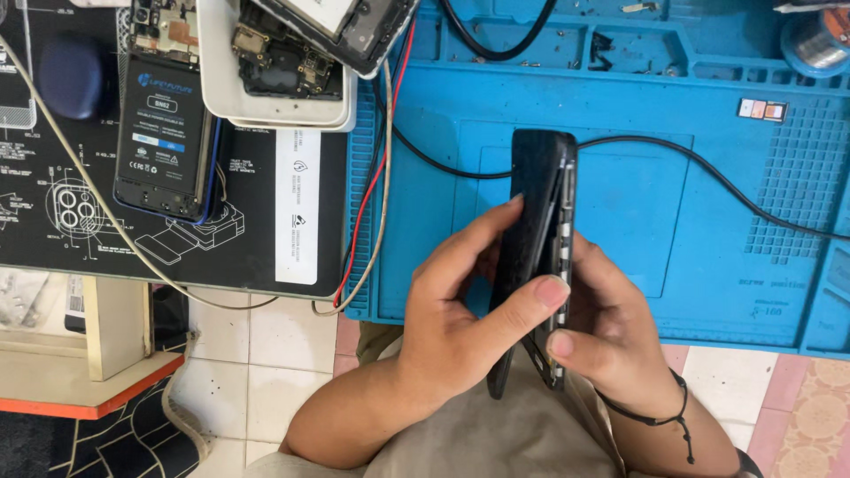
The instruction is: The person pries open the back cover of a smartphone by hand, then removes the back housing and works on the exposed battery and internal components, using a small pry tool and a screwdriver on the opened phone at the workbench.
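A black smartphone (534,199) stands on edge between both hands, over the front of a blue repair mat (673,221). Its back cover is parted from the frame along the right side. My left hand (460,319) wraps the phone from the left, thumb pressed across its lower edge. My right hand (606,327) grips the frame from the right, thumb at the seam; a black cord bracelet sits on that wrist.
A black cable (708,173) crosses the blue mat. On a black mat at left lie an opened phone showing its battery (164,133), a white tray (266,97) with phone parts, and red and white wires (376,204). A solder spool (819,44) sits top right.
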`<move>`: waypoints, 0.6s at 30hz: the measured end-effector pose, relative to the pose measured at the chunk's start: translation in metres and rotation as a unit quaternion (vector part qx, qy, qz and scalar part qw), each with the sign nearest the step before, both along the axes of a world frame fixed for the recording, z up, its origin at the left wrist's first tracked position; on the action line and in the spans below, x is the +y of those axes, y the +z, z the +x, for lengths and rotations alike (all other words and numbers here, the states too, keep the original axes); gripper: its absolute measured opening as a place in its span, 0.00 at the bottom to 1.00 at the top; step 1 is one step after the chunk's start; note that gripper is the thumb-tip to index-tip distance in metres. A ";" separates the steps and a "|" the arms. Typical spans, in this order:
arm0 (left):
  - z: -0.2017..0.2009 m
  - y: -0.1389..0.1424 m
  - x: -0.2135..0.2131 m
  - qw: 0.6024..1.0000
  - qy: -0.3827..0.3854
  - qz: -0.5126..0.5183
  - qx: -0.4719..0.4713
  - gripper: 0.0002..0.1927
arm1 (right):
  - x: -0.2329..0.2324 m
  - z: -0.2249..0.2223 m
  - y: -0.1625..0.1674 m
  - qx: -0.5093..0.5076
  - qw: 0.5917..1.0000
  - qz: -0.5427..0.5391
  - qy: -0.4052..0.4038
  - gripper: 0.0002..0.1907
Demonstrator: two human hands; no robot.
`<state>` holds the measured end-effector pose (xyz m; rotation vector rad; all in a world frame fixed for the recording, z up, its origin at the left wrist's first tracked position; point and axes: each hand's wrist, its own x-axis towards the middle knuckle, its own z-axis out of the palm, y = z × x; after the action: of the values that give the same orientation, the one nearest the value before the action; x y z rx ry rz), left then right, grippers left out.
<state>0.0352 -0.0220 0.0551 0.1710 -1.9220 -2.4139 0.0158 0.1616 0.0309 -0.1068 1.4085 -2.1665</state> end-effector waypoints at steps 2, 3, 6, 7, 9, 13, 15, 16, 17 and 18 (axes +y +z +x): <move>0.000 -0.002 0.002 1.000 0.001 0.028 -0.009 0.32 | -0.002 0.000 0.001 0.000 1.000 -0.008 0.000 0.50; -0.001 -0.003 0.004 0.999 0.006 0.047 -0.009 0.32 | -0.004 0.001 0.001 -0.006 1.000 -0.012 0.000 0.50; -0.001 -0.006 0.007 0.996 0.019 0.086 -0.010 0.32 | -0.007 0.002 0.003 0.000 1.000 -0.013 0.004 0.50; 0.000 -0.006 0.008 0.996 0.020 0.088 -0.012 0.32 | -0.009 0.002 0.003 0.005 1.000 -0.012 0.005 0.50; 0.001 -0.006 0.008 0.996 0.024 0.083 -0.011 0.31 | -0.012 0.003 0.002 0.016 1.000 -0.010 0.003 0.50; 0.000 -0.006 0.007 0.995 0.024 0.096 -0.018 0.29 | -0.014 0.003 0.001 0.024 1.000 -0.007 0.005 0.49; 0.000 -0.005 0.008 0.995 0.022 0.097 -0.018 0.27 | -0.013 0.003 0.001 0.024 1.000 -0.003 0.006 0.49; -0.001 -0.005 0.007 0.996 0.023 0.084 -0.013 0.27 | -0.013 0.003 0.001 0.024 1.000 -0.001 0.006 0.49; -0.001 -0.005 0.007 0.997 0.022 0.070 -0.007 0.26 | -0.013 0.002 0.001 0.026 1.000 0.001 0.005 0.49; -0.001 -0.005 0.007 0.998 0.021 0.067 -0.004 0.26 | -0.013 0.002 0.002 0.028 1.000 0.004 0.005 0.49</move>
<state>0.0337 -0.0147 0.0502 0.2233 -1.7412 -2.5186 0.0180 0.1484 0.0327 -0.1712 1.4435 -2.1657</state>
